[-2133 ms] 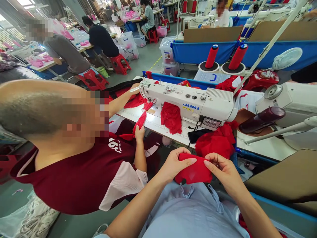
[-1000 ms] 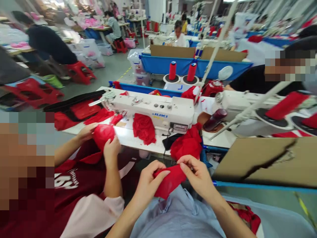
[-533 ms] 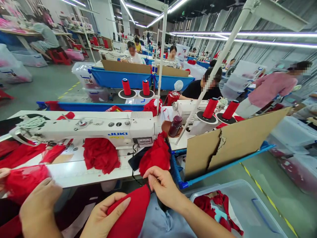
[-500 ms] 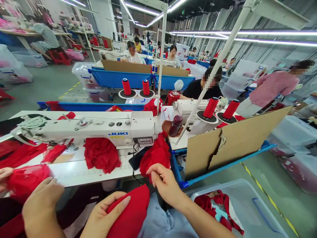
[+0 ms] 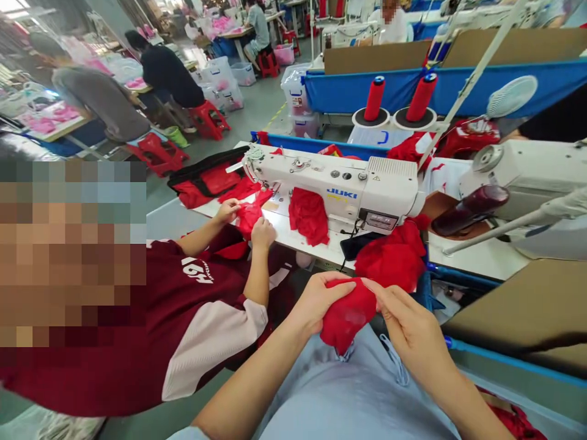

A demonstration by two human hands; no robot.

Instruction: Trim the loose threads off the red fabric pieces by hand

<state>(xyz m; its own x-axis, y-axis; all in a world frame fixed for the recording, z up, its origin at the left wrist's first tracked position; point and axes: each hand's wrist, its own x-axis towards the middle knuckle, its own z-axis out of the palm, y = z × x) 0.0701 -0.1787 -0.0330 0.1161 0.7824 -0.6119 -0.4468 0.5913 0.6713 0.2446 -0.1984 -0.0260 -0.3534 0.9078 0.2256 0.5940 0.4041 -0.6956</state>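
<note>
A piece of red fabric hangs in front of my lap, held up between both hands. My left hand pinches its upper left part, the thumb lying on top. With closed fingertips my right hand grips the upper right edge. Just beyond, a heap of red fabric hangs over the front edge of the sewing table, beside a black phone-like object. Another crumpled red piece rests under the arm of the white sewing machine.
On my left sits a co-worker in a maroon shirt, whose hands hold red fabric near the needle. Red thread cones stand behind the machine. At right are a dark red bottle, a slanting white pole and a cardboard panel.
The view has swung left, bringing the co-worker into sight. My right hand has left the heap on the table and now grips the fabric piece that my left hand holds.
</note>
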